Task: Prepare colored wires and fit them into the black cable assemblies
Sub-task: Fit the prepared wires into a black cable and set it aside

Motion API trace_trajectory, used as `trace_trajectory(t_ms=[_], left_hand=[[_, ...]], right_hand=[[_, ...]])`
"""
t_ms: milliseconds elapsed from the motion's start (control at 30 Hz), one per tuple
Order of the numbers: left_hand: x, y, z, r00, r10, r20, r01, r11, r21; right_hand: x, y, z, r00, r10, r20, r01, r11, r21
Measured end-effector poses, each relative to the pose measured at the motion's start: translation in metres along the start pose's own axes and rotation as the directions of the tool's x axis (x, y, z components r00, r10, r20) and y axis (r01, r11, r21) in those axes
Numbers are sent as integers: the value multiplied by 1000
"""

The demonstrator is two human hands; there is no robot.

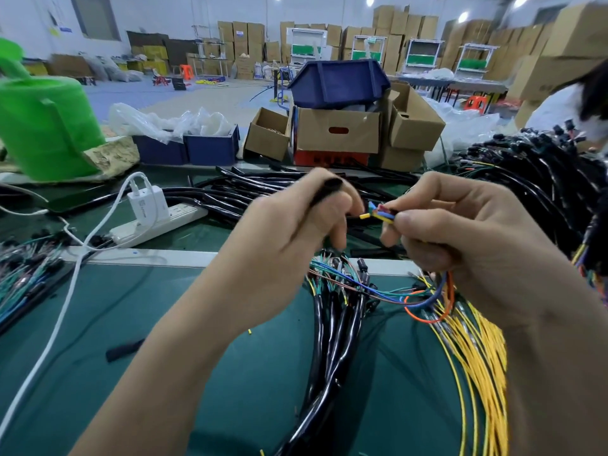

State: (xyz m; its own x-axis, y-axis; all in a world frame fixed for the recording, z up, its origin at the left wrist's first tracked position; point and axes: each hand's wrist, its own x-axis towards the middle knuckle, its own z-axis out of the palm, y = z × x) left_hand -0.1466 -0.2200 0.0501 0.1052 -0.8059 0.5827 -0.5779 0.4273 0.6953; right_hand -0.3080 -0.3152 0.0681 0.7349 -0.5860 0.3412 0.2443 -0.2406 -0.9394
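Hands: two, raised at frame centre above the green table (158,324). Left hand (289,232) curls its fingers round one short black tube (326,189), which slants up to the right. Right hand (460,232) pinches one small bunch of coloured wires (381,214) between thumb and forefinger. Yellow, blue and red ends stick out leftward, just beside the left fingertips; the exact wire count cannot be told. One bundle of black cables (332,340) lies lower centre, one sheaf of yellow wires (473,357) lower right. One power strip (164,223) carries one white charger (146,202).
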Motion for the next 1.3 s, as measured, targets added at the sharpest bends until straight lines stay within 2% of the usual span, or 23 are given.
trace_trajectory(t_ms=[100,233,400,567,700,867,1000,1100,1300], left_hand=[[1,-2,7,993,-62,100,58,997,45],[0,-4,5,980,-50,194,50,999,5],[0,-7,3,979,-73,190,73,997,7],[-1,-5,5,976,-80,203,73,996,41],[0,-5,5,978,-88,188,77,995,61],[-1,-2,8,976,-87,197,74,995,70],[-1,-1,11,987,-82,135,74,995,68],[-1,1,14,991,-65,120,47,988,147],[-3,5,11,979,-80,187,13,942,336]], right_hand=[[-3,-3,0,996,-12,85,12,1000,1],[-4,-3,-2,998,4,63,-3,1000,-21],[-5,-4,-5,999,-45,22,46,998,-46],[-6,-6,-4,997,-80,12,81,985,-152],[-5,-5,-5,993,-104,-52,88,966,-245],[-4,-5,1,992,-121,-30,113,974,-194],[-3,-3,-1,993,-107,-58,92,971,-220],[-5,-5,-4,995,-81,-66,60,960,-274],[-7,-5,-8,1000,4,-10,-8,898,-441]])
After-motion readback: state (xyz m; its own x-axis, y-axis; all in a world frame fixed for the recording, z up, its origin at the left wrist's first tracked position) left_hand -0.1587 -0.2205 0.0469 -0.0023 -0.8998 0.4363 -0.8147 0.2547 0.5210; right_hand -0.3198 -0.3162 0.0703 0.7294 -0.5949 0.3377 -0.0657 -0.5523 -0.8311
